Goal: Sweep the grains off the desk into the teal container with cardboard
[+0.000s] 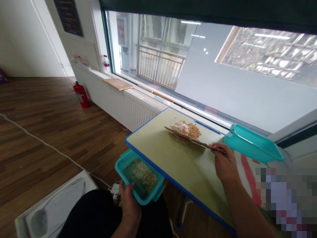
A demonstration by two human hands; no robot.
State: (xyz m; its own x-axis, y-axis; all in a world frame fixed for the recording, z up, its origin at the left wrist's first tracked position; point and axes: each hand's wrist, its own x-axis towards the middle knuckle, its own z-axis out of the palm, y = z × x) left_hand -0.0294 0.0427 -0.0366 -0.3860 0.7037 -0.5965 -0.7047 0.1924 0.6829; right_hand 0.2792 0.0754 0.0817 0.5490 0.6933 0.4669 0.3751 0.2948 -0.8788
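Note:
My left hand (130, 201) grips the near side of a teal plastic container (119, 168), thumb over its rim. Inside lie tan, bean-like grains (147, 177) and some white powder. The container is just under the near edge of the pale yellow table (173, 165), which has a blue rim. A thin, flat piece that looks like cardboard (204, 144) is in my right hand (224, 162), fingers closed on its end. Its far part stands on edge at the near side of a heap of grains (194, 130) and white powder (178, 126), hiding some of the heap.
A second teal bin (255, 143) stands at the table's right end, beside red-and-white material (245, 168). Behind the table are a window and a white radiator (141, 110). A red fire extinguisher (81, 95) is on the floor. A white cable (49, 145) crosses the floor at left.

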